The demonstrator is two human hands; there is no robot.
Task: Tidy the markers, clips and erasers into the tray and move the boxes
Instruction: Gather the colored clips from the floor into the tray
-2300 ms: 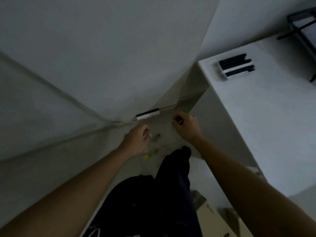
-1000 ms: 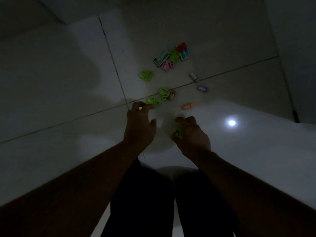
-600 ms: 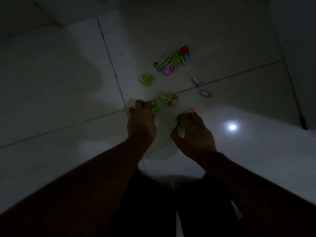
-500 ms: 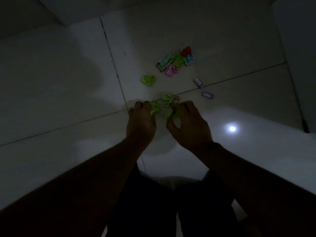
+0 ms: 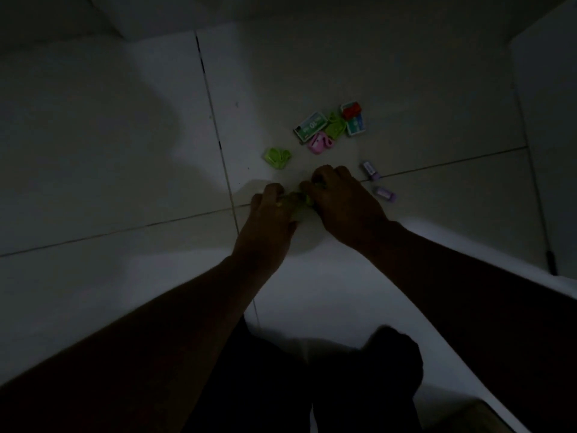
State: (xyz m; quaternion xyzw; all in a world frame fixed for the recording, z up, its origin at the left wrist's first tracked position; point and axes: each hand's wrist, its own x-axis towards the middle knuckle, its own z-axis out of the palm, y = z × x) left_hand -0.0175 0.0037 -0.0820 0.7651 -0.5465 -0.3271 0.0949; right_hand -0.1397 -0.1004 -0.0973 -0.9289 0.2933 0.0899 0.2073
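The scene is dim, on a pale tiled floor (image 5: 156, 135). My left hand (image 5: 268, 223) and my right hand (image 5: 343, 201) meet over a bunch of green clips (image 5: 296, 203), both curled around them. Beyond my hands lie a loose green clip (image 5: 277, 157), a pink clip (image 5: 320, 144), another green clip (image 5: 335, 128), a red clip (image 5: 351, 110) and two small boxed erasers (image 5: 312, 125) (image 5: 356, 124). Two small purple pieces (image 5: 371, 170) (image 5: 385, 193) lie to the right of my right hand. No tray shows.
My dark-clad knees (image 5: 312, 385) fill the bottom of the view. A pale wall or furniture panel (image 5: 549, 151) rises at the right edge. Dark grout lines (image 5: 215, 126) cross the floor.
The view dropped from a white desk to the floor. My right hand moved forward and left over the clips and an orange piece, meeting my left hand; both now close on green clips.
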